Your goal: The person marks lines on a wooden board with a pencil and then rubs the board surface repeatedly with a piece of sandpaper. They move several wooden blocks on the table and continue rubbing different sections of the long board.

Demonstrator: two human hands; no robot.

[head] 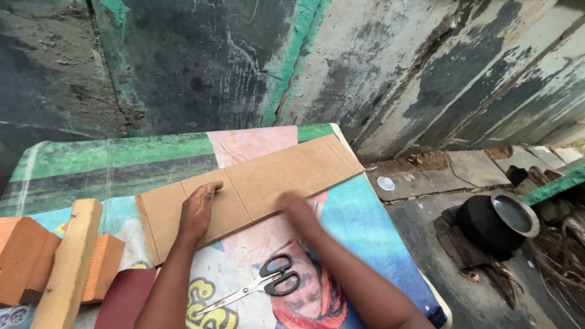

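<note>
Both hands rest on the long cardboard strip (256,183), which lies slanted across the printed table cover (365,231), its far end near the table's right edge. Left hand (198,210) presses flat, fingers together. Right hand (298,210) is blurred; I cannot tell its opening. Scissors (262,283) lie closed just below.

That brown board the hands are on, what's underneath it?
The brown board lies on a printed, colourful sheet that covers the table. The left hand presses flat on the board; the right hand is blurred at its near edge. The print beneath the board is hidden.
</note>
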